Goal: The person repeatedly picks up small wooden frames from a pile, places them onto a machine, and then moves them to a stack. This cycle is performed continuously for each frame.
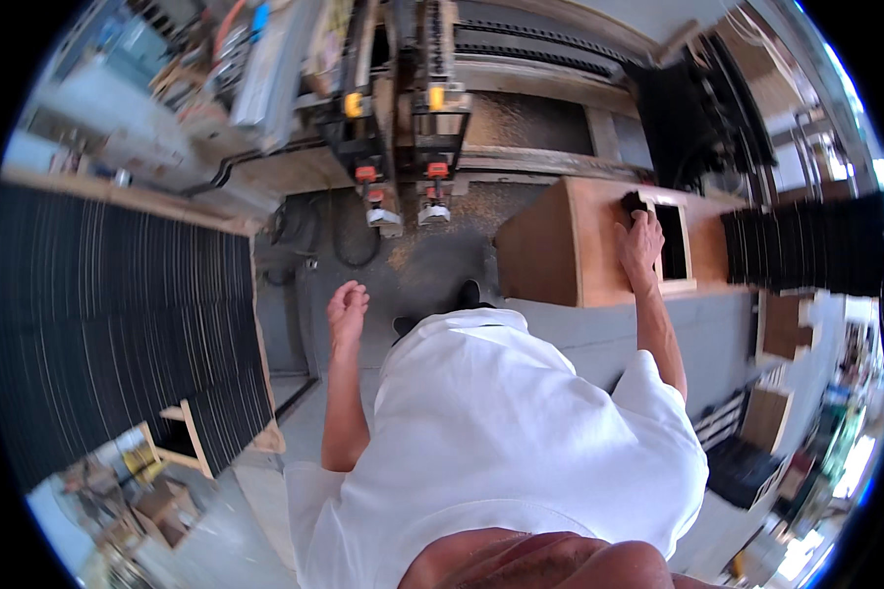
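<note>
Above grey floor point(599, 330) stands a box point(597, 260), and the frame point(687, 243) on top may slide if the right hand point(640, 242) beside it pushes (its grip I cannot tell), while the left hand point(347, 310) looks empty, half-curled.

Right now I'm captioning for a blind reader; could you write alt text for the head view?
A person in a white shirt has their right hand at a pale wooden frame on a brown wooden box, while the empty left hand is loosely curled. Dark stacks stand on both sides, with a two-armed machine ahead.
</note>
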The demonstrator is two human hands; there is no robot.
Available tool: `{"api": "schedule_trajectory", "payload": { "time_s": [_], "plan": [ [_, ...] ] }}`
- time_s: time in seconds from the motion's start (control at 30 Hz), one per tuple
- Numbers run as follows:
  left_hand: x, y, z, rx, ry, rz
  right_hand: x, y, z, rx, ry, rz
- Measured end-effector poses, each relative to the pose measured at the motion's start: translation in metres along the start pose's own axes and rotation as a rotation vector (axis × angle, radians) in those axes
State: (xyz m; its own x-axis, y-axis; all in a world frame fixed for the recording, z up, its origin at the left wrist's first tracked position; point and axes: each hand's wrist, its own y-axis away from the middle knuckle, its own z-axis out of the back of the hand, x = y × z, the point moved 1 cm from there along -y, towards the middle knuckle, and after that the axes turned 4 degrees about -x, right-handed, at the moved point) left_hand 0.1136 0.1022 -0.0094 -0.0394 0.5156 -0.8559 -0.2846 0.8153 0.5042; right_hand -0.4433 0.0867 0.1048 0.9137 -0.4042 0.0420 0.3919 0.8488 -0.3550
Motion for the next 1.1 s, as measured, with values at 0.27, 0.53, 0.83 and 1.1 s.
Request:
{"api": "schedule_trajectory", "payload": {
  "time_s": [0.27, 0.53, 0.83, 1.1],
  "plan": [
    [-0.037, -0.030, -0.103, 0.194, -0.095, -0.016, -0.085, 0.043, -0.005, 0.026, -0.311, -0.336],
    [-0.108, -0.053, -0.171, 0.216, -0.206, -0.202, -0.107, 0.033, 0.003, -0.095, -0.503, -0.460],
    [-0.265, -0.161, -0.226, 0.169, 0.114, -0.325, -0.068, -0.030, 0.050, -0.147, -0.725, -0.480],
    [-0.371, -0.344, -0.311, 0.214, 0.406, -0.175, 0.008, -0.052, 0.058, -0.055, -0.735, -0.479]
  ]
}}
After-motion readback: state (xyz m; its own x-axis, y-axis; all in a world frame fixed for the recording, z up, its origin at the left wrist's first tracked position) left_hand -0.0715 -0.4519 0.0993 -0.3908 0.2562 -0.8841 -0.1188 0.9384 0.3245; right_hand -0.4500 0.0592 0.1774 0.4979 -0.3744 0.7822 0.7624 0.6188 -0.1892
